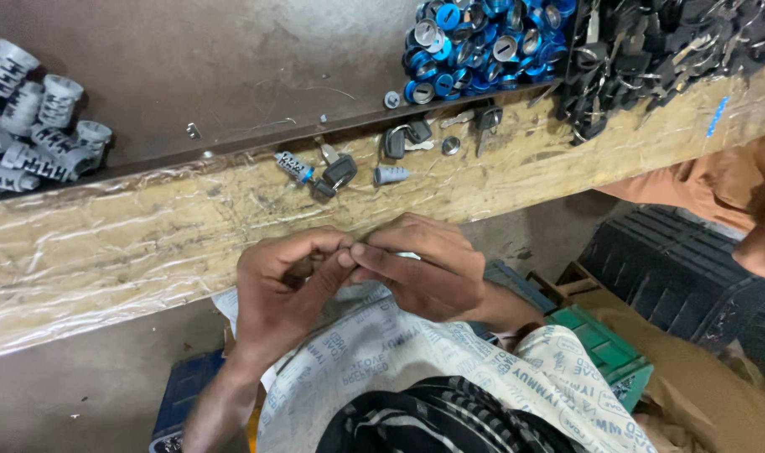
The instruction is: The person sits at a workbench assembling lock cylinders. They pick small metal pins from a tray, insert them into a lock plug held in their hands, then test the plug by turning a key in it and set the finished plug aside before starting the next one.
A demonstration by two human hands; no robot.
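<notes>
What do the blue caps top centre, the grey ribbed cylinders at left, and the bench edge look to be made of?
Blue caps: likely blue plastic rings around shiny metal faces, which glint silver. Grey ribbed cylinders: dull, even grey, probably cast metal, though moulded plastic can't be ruled out. Bench edge: pale wood under wrinkled clear plastic film, with creases and sheen visible.

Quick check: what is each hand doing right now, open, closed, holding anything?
Left hand: fingers pinched shut, tips meeting the right hand's; what it holds is hidden.
Right hand: fingers curled closed, pinching at the same spot; held item cannot be told.
</notes>
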